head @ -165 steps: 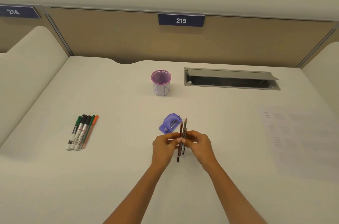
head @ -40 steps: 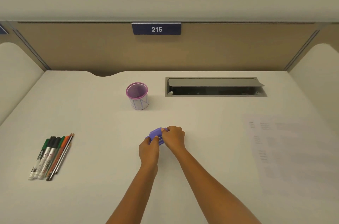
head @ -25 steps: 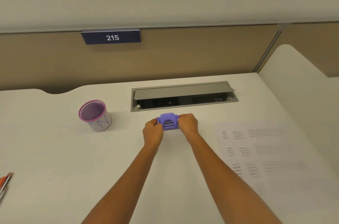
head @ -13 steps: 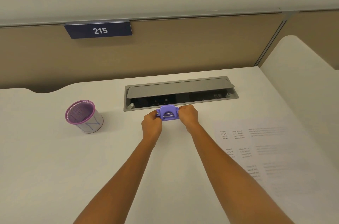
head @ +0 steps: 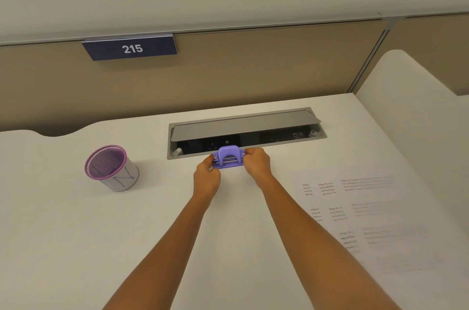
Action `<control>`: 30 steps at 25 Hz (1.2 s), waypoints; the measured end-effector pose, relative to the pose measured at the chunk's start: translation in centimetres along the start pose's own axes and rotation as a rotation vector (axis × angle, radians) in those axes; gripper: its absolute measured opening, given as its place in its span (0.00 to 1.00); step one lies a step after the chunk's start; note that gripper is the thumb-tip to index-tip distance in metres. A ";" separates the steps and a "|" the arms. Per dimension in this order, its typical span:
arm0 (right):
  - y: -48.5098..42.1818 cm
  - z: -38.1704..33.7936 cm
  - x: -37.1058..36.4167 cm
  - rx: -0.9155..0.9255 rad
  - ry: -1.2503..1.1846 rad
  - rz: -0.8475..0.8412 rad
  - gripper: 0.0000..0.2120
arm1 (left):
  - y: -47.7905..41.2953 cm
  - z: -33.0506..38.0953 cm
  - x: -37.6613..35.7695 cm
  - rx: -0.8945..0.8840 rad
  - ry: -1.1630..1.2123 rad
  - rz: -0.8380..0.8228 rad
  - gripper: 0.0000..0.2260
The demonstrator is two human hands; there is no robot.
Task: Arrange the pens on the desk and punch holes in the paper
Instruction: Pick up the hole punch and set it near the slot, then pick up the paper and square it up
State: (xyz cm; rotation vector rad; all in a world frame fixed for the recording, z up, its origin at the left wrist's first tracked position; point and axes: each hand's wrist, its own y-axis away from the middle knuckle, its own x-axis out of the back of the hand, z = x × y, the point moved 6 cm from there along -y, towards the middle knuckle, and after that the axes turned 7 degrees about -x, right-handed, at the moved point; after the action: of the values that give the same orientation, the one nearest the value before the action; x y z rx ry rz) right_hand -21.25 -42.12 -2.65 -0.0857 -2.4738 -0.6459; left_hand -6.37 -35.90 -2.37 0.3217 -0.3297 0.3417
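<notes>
A small purple hole punch (head: 228, 157) sits at the middle of the white desk (head: 76, 233), just in front of the cable tray. My left hand (head: 206, 175) grips its left end and my right hand (head: 256, 165) grips its right end. A printed sheet of paper (head: 375, 220) lies flat on the desk to the right, apart from the punch. The pens are out of view.
A purple mesh pen cup (head: 110, 167) stands empty at the left. A grey recessed cable tray (head: 246, 132) with its lid propped open lies behind the punch. A beige partition with a "215" sign (head: 130, 48) closes the back; a white divider (head: 416, 106) rises at the right.
Both hands have carried the hole punch away from the desk's front, up to the cable tray's edge. The view swung right, so the pens at the left dropped out of sight.
</notes>
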 end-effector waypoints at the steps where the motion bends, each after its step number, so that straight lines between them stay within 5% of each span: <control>1: 0.2 0.0 0.2 -0.005 -0.014 0.003 0.13 | 0.3 0.2 0.2 -0.005 0.006 0.020 0.19; 5: 1.4 2.0 5.1 -0.055 -0.099 0.139 0.15 | 4.1 0.0 0.3 0.047 0.115 0.117 0.19; 8: 1.8 7.0 14.2 -0.055 -0.015 0.342 0.14 | 10.4 -2.0 -2.2 0.182 0.309 -0.040 0.16; 12: 2.4 18.0 27.1 -0.401 0.378 0.515 0.23 | 16.3 -2.4 -6.6 0.264 0.278 -0.258 0.18; 15: 4.0 24.7 32.1 -0.599 0.356 0.538 0.33 | 17.6 -1.4 -9.3 0.280 0.219 -0.375 0.20; 20: 5.1 25.8 31.1 -0.570 0.299 0.507 0.43 | 17.8 1.3 -12.4 0.283 0.132 -0.476 0.05; 30: 8.3 21.2 22.3 -0.460 0.366 0.303 0.48 | 17.9 2.2 -15.4 0.261 0.109 -0.411 0.05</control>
State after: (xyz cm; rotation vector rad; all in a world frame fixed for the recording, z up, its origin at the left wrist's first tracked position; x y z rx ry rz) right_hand -49.11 -26.72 -2.04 -0.4655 -1.8767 -0.9841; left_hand -27.30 -24.92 -1.55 0.6127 -0.1054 -0.0041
